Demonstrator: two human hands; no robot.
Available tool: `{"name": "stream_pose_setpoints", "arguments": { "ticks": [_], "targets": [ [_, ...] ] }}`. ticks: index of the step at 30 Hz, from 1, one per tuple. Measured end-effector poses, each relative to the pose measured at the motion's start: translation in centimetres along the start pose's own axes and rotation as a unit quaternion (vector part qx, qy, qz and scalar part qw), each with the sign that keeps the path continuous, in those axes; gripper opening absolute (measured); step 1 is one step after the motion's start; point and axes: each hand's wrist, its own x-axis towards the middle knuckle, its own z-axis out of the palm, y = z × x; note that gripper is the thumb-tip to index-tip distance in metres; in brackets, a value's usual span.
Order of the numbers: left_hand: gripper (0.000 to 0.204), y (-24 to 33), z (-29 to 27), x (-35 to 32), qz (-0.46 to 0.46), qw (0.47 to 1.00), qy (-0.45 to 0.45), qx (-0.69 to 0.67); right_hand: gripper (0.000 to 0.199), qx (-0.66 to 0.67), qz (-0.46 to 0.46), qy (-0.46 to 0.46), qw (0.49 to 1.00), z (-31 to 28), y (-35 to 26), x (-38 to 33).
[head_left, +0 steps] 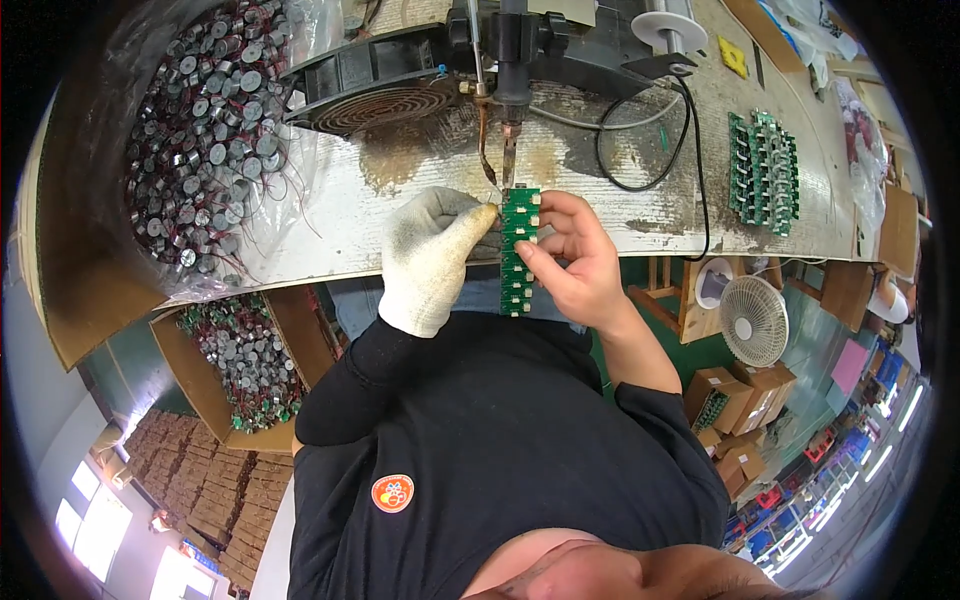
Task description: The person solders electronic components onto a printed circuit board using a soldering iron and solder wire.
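Soldering iron (510, 150) above my green board strip (515, 268)
My right hand (580, 265) pinches its right side; my gloved left hand (430, 258) curls at its upper left, grip unclear.

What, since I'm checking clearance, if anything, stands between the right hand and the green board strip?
Nothing visible: the right hand holds the green board strip at its right side. The gloved left hand is at the strip's upper left, not between them.

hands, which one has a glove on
The left hand wears a whitish work glove; the right hand, holding the green circuit board strip, is bare.
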Motion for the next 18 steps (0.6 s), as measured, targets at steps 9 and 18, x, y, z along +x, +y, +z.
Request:
{"name": "stream_pose_setpoints", "arguments": {
  "ticks": [9, 18],
  "targets": [
    [0.014, -0.01, 0.05, -0.04, 0.002, 1.000, -0.008, -0.022, 0.042, 0.014, 0.013, 0.001, 1.000, 0.11, -0.24, -0.12],
    [0.013, 0.20, 0.19, 0.10, 0.047, 0.996, -0.019, 0.068, 0.043, 0.026, 0.015, -0.008, 1.000, -0.05, -0.29, -0.31]
  ]
}}
